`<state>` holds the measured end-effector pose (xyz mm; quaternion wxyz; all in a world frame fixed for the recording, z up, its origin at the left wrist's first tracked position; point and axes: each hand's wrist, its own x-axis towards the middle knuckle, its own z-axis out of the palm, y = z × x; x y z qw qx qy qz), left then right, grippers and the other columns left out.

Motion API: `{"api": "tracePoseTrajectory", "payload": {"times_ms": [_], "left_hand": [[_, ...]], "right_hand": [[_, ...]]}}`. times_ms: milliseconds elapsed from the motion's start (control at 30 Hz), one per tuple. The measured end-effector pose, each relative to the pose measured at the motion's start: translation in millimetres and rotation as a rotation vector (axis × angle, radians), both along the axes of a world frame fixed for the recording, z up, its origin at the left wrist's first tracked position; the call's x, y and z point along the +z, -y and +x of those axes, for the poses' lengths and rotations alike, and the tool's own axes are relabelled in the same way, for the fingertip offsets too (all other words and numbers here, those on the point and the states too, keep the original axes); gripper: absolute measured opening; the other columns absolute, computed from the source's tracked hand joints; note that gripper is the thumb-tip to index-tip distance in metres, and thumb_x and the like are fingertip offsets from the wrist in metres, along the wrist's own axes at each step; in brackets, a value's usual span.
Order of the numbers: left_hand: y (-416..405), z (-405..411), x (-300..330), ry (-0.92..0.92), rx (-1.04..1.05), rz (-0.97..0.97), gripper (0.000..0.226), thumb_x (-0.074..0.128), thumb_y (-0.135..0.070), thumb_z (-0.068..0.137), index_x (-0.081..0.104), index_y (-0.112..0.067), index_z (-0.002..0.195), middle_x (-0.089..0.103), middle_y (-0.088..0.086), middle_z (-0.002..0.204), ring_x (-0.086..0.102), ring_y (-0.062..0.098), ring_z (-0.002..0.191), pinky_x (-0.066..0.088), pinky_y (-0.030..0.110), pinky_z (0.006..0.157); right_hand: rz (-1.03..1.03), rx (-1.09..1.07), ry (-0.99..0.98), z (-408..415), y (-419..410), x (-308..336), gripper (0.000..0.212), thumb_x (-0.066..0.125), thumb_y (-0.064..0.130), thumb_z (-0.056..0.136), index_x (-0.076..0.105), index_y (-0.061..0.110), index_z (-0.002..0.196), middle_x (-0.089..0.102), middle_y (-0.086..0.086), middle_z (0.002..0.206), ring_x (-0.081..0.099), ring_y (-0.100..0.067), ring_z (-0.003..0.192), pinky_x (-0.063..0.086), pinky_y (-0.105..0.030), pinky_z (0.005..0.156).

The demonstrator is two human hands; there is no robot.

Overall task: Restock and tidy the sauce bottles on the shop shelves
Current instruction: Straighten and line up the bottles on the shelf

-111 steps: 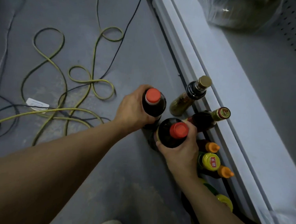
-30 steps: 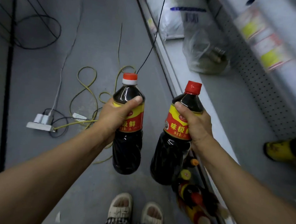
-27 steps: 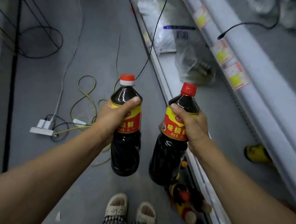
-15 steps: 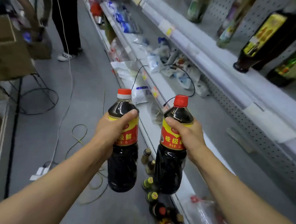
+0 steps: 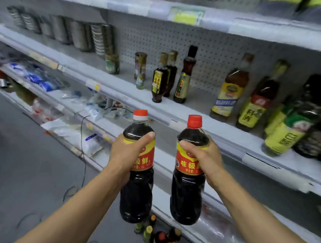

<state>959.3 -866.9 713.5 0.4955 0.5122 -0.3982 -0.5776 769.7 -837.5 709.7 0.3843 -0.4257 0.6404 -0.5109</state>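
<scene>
While two full dark sauce bottles are held upright in the air before the shelf [image 5: 131,95], the left bottle [image 5: 137,175] is gripped around its label by the left hand [image 5: 126,155] and the right bottle [image 5: 189,177] by the right hand [image 5: 204,159]. A slip is judged possible, since each heavy bottle is carried one-handed. The standing small bottles [image 5: 165,78] could be knocked over during placement. Loose bottles on the floor [image 5: 157,234] lie underfoot and could be kicked.
</scene>
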Motion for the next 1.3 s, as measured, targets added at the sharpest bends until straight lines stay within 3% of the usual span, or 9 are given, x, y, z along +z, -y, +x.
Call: {"api": "tracePoseTrajectory", "payload": {"times_ms": [167,367,533,667,767,867,1033,1133,1300], "left_hand": [[-32,-61,20,0.018,-0.238,-0.044,0.035,0.08,-0.029,0.069,0.062,-0.022,0.098,0.07,0.005,0.092,0.067,0.019,0.082,0.051,0.029,0.067],[-95,-138,41,0.018,-0.526,-0.063,0.037,0.079,-0.027,0.071,0.062,-0.019,0.103,0.071,0.003,0.092,0.067,0.017,0.08,0.048,0.026,0.061],[-161,-204,53,0.021,-0.714,-0.091,0.045,0.081,-0.029,0.068,0.062,-0.021,0.107,0.071,0.003,0.096,0.067,0.018,0.085,0.05,0.029,0.068],[-225,-257,64,-0.01,-0.813,-0.105,0.042,0.081,-0.028,0.068,0.063,-0.022,0.106,0.072,-0.001,0.092,0.067,0.013,0.079,0.048,0.025,0.061],[-275,-298,70,-0.028,-0.883,-0.095,0.044,0.081,-0.027,0.068,0.064,-0.02,0.108,0.072,0.0,0.09,0.068,0.014,0.077,0.049,0.025,0.061],[-323,-340,74,-0.029,-0.938,-0.09,0.049,0.082,-0.029,0.066,0.063,-0.019,0.11,0.072,0.002,0.093,0.069,0.016,0.08,0.051,0.026,0.063],[-396,-405,78,-0.037,-1.038,-0.091,0.046,0.081,-0.031,0.066,0.064,-0.021,0.107,0.072,0.003,0.095,0.069,0.019,0.086,0.053,0.031,0.073],[-430,-440,79,-0.033,-1.084,-0.089,0.04,0.08,-0.031,0.068,0.065,-0.02,0.103,0.072,0.005,0.094,0.068,0.021,0.085,0.052,0.029,0.07],[-472,-494,80,-0.007,-1.153,-0.1,0.03,0.079,-0.029,0.07,0.065,-0.023,0.095,0.072,0.003,0.089,0.068,0.019,0.082,0.051,0.027,0.067]], "right_hand": [[-0.036,-0.262,0.021,-49,-77,19,0.08,0.078,0.056,0.03,0.062,0.027,0.103,0.071,0.0,0.098,0.068,-0.019,0.088,0.055,-0.036,0.08],[-0.085,-0.516,0.028,-102,-190,41,0.053,0.084,0.033,0.048,0.061,0.026,0.096,0.071,0.001,0.091,0.067,-0.015,0.081,0.049,-0.026,0.064],[-0.131,-0.717,0.017,-150,-282,55,0.037,0.082,0.018,0.067,0.061,0.023,0.097,0.07,-0.001,0.092,0.066,-0.014,0.08,0.048,-0.026,0.065],[-0.15,-0.813,0.01,-189,-359,65,0.042,0.085,0.024,0.063,0.062,0.023,0.098,0.07,-0.005,0.095,0.067,-0.023,0.087,0.053,-0.037,0.08],[-0.155,-0.873,0.003,-220,-416,72,0.064,0.09,0.036,0.046,0.062,0.022,0.102,0.071,-0.006,0.095,0.068,-0.025,0.087,0.054,-0.04,0.081],[-0.164,-0.918,0.007,-254,-470,78,0.072,0.085,0.042,0.039,0.062,0.02,0.104,0.071,-0.007,0.096,0.069,-0.025,0.087,0.055,-0.041,0.081],[-0.18,-0.991,-0.025,-307,-550,87,0.073,0.084,0.042,0.038,0.061,0.02,0.104,0.071,-0.007,0.095,0.069,-0.025,0.085,0.055,-0.038,0.076],[-0.201,-1.058,-0.035,-332,-592,91,0.073,0.082,0.043,0.038,0.06,0.021,0.105,0.07,-0.007,0.098,0.067,-0.026,0.089,0.054,-0.039,0.079],[-0.222,-1.167,-0.024,-369,-646,90,0.065,0.086,0.03,0.053,0.059,0.016,0.11,0.068,-0.007,0.098,0.066,-0.023,0.086,0.049,-0.03,0.066]]}}
